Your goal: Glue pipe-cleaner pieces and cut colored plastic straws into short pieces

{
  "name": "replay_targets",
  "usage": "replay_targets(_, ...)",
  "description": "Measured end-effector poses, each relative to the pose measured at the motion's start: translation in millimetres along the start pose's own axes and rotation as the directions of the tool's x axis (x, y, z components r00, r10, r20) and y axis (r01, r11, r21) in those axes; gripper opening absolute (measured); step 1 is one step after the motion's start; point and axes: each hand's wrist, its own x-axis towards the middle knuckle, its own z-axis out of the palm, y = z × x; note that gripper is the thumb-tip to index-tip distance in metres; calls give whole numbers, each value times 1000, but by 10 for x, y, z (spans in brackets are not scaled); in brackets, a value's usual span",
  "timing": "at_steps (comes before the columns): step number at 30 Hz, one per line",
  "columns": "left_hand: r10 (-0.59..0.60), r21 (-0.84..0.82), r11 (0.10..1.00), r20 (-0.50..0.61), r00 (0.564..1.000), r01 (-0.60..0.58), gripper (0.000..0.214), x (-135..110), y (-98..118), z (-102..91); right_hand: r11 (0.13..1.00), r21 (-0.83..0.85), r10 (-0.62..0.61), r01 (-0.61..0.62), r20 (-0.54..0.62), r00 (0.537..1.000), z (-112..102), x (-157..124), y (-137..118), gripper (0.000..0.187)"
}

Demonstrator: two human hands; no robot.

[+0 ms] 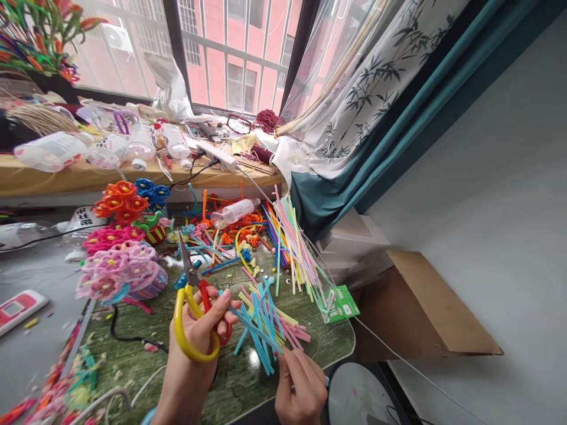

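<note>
My left hand is closed, with scissors hooked in it; their yellow and red handles sit around the fingers and the blades point up and away. Between the thumb and fingers of that same hand is one end of a light-blue pipe cleaner. The other end is pinched by my right hand, so the stem stretches slantwise between both hands. Just behind it, a loose heap of short blue pipe cleaners lies on the green tabletop, mixed with pink pieces and pale yellow ones.
Long pastel pipe cleaners lie at the right, near a green card. A plastic bottle rests among orange scraps. Fuzzy flowers stand at the left. An open cardboard box and a round stool are beyond the table edge.
</note>
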Motion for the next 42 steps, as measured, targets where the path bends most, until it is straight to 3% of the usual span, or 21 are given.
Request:
replay_targets(6, 6, -5, 1000, -4, 1000, -6, 38, 10, 53, 26, 1000, -14, 18, -18, -33, 999, 14, 40, -53, 21)
replay_targets(11, 79, 38, 996, 46, 996, -81, 39, 73, 57, -8, 998, 50, -25, 24, 21, 999, 23, -20, 20, 16)
replay_targets(17, 238, 97, 963, 117, 964, -250, 42, 130, -7, -74, 982, 130, 127, -139, 98, 987, 3, -38, -14, 17)
replay_targets(25, 149, 121, 977, 199, 969, -175, 48, 11, -136, 4, 940, 212, 228, -268, 196, 954, -13, 73, -109, 25)
replay_targets(32, 192, 102, 973, 154, 969, -209, 37, -59, -100, 104, 925, 248, 228, -288, 245, 942, -26, 138, -153, 30)
replay_targets(42, 214, 187, 954, 125, 969, -235, 40, -55, -119, 42, 875, 303, 277, -378, 327, 903, -4, 121, -167, 37)
